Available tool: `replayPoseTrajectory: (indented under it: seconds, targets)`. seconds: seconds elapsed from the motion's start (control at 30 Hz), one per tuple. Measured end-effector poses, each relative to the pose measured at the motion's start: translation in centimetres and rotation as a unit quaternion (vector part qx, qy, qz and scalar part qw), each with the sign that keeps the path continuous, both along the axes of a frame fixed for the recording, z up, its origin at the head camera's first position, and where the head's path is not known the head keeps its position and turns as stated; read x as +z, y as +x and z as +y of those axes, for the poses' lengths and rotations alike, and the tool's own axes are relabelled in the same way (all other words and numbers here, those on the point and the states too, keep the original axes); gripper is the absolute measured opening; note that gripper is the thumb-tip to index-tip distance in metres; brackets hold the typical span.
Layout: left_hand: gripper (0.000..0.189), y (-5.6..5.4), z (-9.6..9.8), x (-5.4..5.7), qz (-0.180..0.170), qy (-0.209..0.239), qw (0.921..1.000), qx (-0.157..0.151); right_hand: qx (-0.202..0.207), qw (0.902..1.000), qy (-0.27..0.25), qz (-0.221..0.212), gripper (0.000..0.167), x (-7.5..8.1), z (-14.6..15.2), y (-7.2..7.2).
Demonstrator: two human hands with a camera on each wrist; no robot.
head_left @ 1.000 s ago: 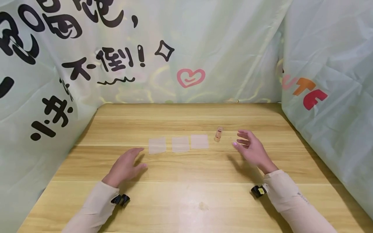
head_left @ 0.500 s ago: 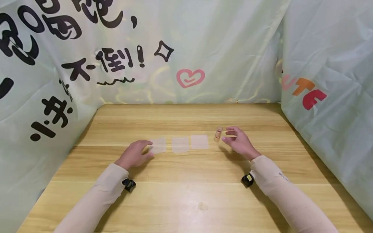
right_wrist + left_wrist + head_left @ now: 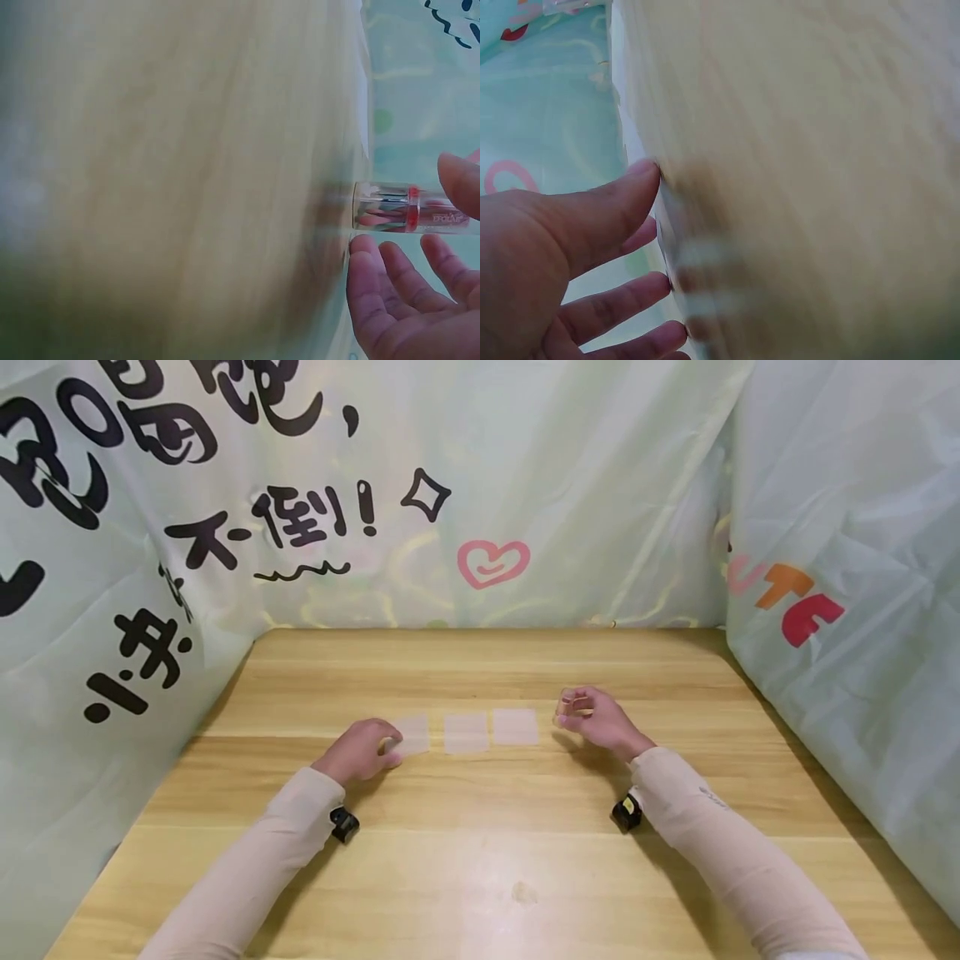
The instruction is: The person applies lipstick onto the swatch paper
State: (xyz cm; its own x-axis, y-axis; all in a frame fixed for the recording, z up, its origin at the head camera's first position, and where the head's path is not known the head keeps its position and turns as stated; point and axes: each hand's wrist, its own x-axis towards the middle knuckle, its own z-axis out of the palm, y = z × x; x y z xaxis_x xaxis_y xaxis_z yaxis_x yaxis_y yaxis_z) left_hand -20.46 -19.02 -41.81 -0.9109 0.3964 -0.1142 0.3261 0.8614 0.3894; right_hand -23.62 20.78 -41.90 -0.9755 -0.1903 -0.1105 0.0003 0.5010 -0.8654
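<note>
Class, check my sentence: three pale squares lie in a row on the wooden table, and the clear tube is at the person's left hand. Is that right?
No: the clear tube is at the right hand, not the left hand, as the head view shows. The three pale squares do lie in a row on the wooden table.

Right fingers (image 3: pixel 367 292) now at the clear tube (image 3: pixel 386 208), left fingers (image 3: pixel 619 304) farther over the leftmost sheet (image 3: pixel 416 735)

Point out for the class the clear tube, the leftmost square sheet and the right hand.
Clear tube (image 3: pixel 412 208): right wrist view, on its red band.
Leftmost square sheet (image 3: pixel 415 735): head view, middle of its uncovered face.
Right hand (image 3: pixel 607 722): head view, between thumb and wrist.
</note>
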Motion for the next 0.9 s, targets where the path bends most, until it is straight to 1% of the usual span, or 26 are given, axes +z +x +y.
replayPoseTrajectory:
  seconds: [0.13, 0.37, 0.5, 0.63, 0.77, 0.9]
  targets:
    - [0.03, 0.06, 0.02, -0.15, -0.001, -0.009, 1.0, -0.002, 0.006, 1.0, 0.001, -0.002, 0.035, -0.16, -0.22, -0.13]
    - [0.028, -0.03, 0.13, 0.2, 0.011, -0.019, 0.9997, -0.006, 0.016, 0.9995, 0.023, 0.011, 0.021, -0.07, -0.5, -0.52]
    - [0.027, -0.05, 0.14, 0.25, 0.006, -0.023, 0.9997, -0.009, 0.015, 0.9993, 0.033, 0.013, 0.021, -0.15, -0.56, -0.54]
    - [0.025, -0.04, 0.11, 0.29, 0.0, -0.016, 0.9998, -0.014, 0.016, 0.9989, 0.042, 0.014, 0.02, -0.13, -0.53, -0.49]
    - [0.024, -0.14, 0.06, 0.32, 0.0, -0.014, 0.9997, -0.02, 0.013, 0.999, 0.042, 0.009, 0.019, 0.09, -0.51, -0.51]
    - [0.026, -0.24, 0.06, 0.42, -0.007, -0.014, 0.9997, -0.021, 0.012, 0.9991, 0.04, 0.007, 0.021, 0.17, -0.44, -0.58]
